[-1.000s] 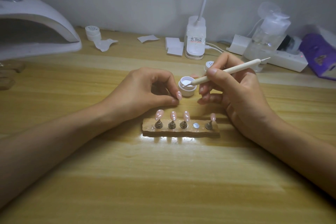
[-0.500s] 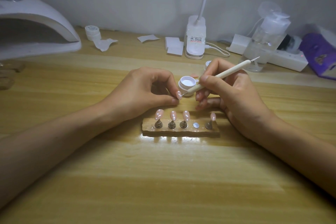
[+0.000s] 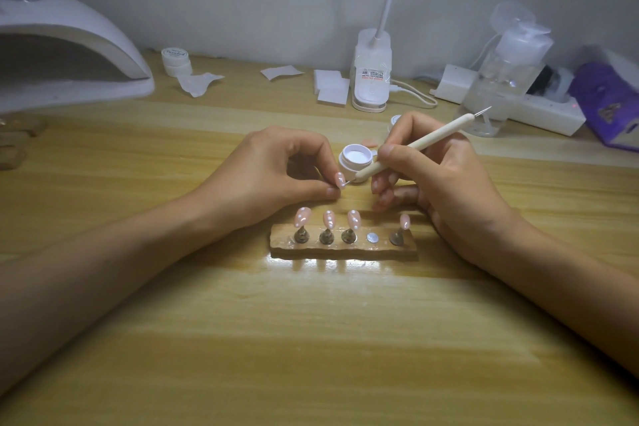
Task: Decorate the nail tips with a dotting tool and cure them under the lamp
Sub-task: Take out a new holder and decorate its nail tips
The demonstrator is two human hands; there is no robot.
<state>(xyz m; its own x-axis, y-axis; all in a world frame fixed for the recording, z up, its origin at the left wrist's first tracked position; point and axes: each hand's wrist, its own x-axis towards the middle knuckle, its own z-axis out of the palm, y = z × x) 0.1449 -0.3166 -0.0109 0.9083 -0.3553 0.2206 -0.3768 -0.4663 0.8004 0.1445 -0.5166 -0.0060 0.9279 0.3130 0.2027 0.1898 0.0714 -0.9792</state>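
1. The left hand (image 3: 276,173) rested knuckles-up on the bench (image 3: 311,339), its thumb and forefinger pinching one pink nail tip (image 3: 340,179) just in front of an open white pot (image 3: 356,157).
2. The right hand (image 3: 446,183) lay opposite with its wrist on the bench, its fingers (image 3: 397,152) grasping a dotting tool (image 3: 415,145) like a pen. The tool's lower metal point touched the pinched tip, and its upper point aimed up and to the right.
3. Both forearms reached in from the lower corners.
4. One wooden holder (image 3: 342,249) sat just in front of the hands with five places. Four carried upright pink tips, and the fourth from the left was a bare metal disc (image 3: 372,238).
5. The three tips on the left showed white dots. Whether the far-right tip (image 3: 404,221) was dotted could not be told.
6. One white curing lamp (image 3: 69,55) stood at far left, well apart from the hands.
7. Along the wall stood one closed jar (image 3: 176,60), one desk-light base (image 3: 371,71), one clear pump bottle (image 3: 508,69), one power strip (image 3: 539,111) and one purple pack (image 3: 608,104).
8. The script on the jar's lid and the red print on the light base's label were too small to read.
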